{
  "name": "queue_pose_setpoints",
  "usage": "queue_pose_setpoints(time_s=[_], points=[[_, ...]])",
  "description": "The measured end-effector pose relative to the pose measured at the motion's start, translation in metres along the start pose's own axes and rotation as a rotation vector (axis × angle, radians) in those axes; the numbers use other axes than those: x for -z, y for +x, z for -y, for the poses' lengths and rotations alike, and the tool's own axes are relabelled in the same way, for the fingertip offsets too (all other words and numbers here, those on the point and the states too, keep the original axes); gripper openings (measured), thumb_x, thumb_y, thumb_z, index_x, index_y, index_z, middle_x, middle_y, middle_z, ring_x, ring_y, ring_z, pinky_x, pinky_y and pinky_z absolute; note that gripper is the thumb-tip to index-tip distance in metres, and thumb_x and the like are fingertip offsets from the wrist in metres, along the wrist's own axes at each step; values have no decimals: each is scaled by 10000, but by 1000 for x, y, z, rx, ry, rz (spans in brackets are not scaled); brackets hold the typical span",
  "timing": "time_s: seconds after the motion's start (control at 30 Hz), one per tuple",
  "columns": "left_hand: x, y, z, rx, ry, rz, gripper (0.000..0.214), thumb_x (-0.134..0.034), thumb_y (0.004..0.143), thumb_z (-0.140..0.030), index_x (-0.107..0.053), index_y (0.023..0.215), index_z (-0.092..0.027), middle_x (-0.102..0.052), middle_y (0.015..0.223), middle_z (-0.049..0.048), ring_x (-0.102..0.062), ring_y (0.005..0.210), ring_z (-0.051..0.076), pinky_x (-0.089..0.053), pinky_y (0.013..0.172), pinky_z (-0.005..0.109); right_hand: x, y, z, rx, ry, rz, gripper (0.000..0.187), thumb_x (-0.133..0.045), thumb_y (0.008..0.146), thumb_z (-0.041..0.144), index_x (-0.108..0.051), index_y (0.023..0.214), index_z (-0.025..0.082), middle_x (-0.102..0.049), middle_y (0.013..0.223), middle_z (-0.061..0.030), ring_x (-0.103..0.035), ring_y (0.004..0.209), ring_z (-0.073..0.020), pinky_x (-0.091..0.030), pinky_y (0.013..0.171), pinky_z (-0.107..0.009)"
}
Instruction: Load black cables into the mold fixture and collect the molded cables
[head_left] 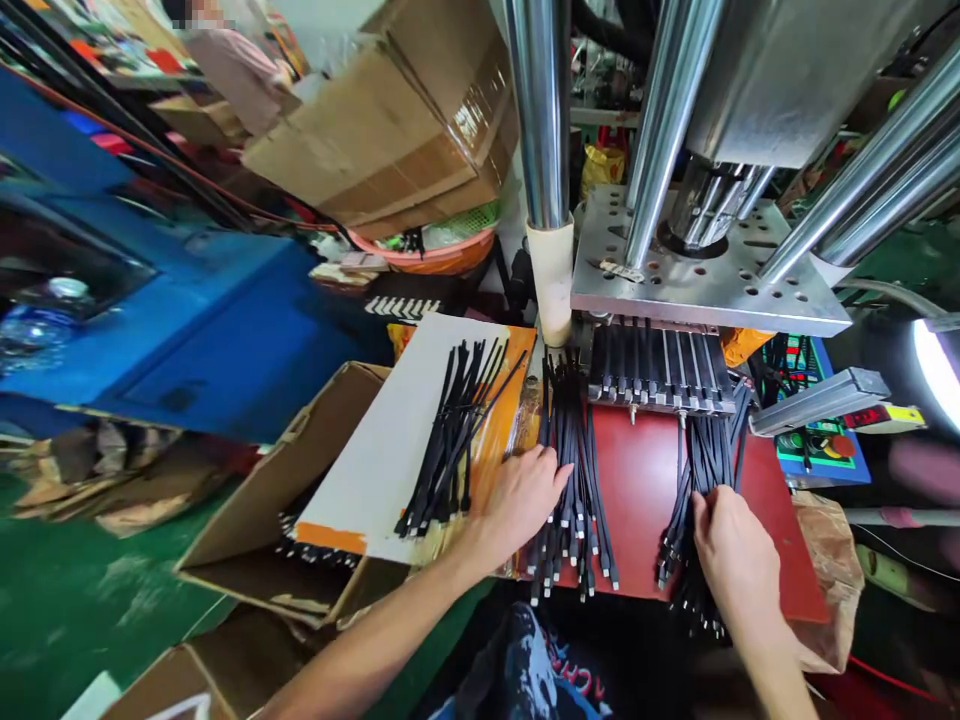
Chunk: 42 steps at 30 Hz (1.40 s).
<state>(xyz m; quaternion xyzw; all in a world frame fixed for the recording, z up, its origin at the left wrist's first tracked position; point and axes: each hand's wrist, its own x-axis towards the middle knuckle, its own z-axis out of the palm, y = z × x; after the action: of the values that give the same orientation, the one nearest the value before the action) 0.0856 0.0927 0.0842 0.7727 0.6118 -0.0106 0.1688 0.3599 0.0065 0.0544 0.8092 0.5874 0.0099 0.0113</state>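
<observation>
My left hand [521, 500] rests with fingers stretched out on the left side of a bundle of black cables [574, 480] lying on the red work plate [637, 480]. My right hand [731, 550] is curled around a second bundle of black cables [694, 470] that hangs from the mould block [660, 370] under the press. A third bundle of black cables [450, 440] lies on a white and orange board [390, 440] to the left, apart from both hands.
Steel press plate [705, 270] and chrome columns [536, 110] stand above the work plate. An open cardboard box [277, 510] sits under the board. Blue machine [187, 320] at left, control panel [817, 450] and lamp [937, 365] at right. A person [240, 60] stands far back left.
</observation>
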Motion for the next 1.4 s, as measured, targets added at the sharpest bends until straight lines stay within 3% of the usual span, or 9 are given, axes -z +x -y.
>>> queue_pose_setpoints(time_s=[0.13,0.27,0.4,0.63,0.77,0.93,1.07,1.2,1.4], points=[[-8,8,1,6,-63,57,269,-552,1072,-299,-702,875,-193,-770,919,67,-747,862,228,-514,769,316,-19,-9,-4,-45,114,5,288,-414,1124,413,-547,976,204,-690,914,-76,-695,845,-258,-396,655,-349],[-6,14,1,52,-94,61,219,-622,1037,-351,-696,962,-160,-773,984,132,-742,912,288,-499,783,357,-10,1,-2,-53,77,49,333,-401,1112,442,-575,991,186,-699,933,-119,-677,791,-260,-347,608,-353],[-6,11,10,5,-221,88,258,-624,1012,-308,-636,778,-200,-713,771,44,-689,770,228,-444,716,320,-2,5,-13,-7,144,48,350,-408,1082,406,-614,884,204,-707,823,-101,-667,706,-256,-333,596,-352],[3,8,20,-57,-490,46,331,-578,1020,-418,-535,762,-216,-552,675,-56,-531,633,133,-379,629,257,6,-6,-25,-131,715,-49,484,-594,954,695,-773,1022,250,-778,804,-43,-671,586,-222,-491,597,-335],[9,2,17,-78,-533,-43,439,-542,1045,-444,-528,683,-197,-491,641,-48,-476,629,131,-348,663,277,15,-12,-19,-106,652,-235,504,-588,992,664,-769,1179,232,-802,911,-72,-742,734,-255,-534,713,-364],[17,-14,0,-142,-649,-38,473,-580,1046,-430,-552,641,-188,-529,640,-40,-488,637,129,-365,674,281,28,-26,3,-12,878,-409,241,-736,970,456,-719,1036,225,-750,896,-53,-695,731,-203,-541,707,-331],[16,-22,-16,-133,-761,-23,491,-597,1040,-448,-592,627,-183,-557,601,-34,-504,601,124,-374,640,281,31,-44,43,177,1164,-288,98,-749,964,262,-654,951,241,-697,811,1,-660,663,-153,-517,589,-260],[9,-23,-21,-63,-1130,281,480,-663,973,-569,-660,690,-181,-612,570,-20,-573,521,129,-434,541,250,28,-54,75,283,1273,-113,116,-682,997,228,-611,906,241,-631,713,42,-569,548,-117,-448,499,-232],[6,-37,-28,-34,-1396,461,449,-774,873,-584,-684,724,-170,-630,589,-4,-551,478,118,-402,460,230,37,-52,57,369,1406,410,196,-750,967,318,-627,852,217,-646,761,36,-620,687,-119,-513,664,-219]])
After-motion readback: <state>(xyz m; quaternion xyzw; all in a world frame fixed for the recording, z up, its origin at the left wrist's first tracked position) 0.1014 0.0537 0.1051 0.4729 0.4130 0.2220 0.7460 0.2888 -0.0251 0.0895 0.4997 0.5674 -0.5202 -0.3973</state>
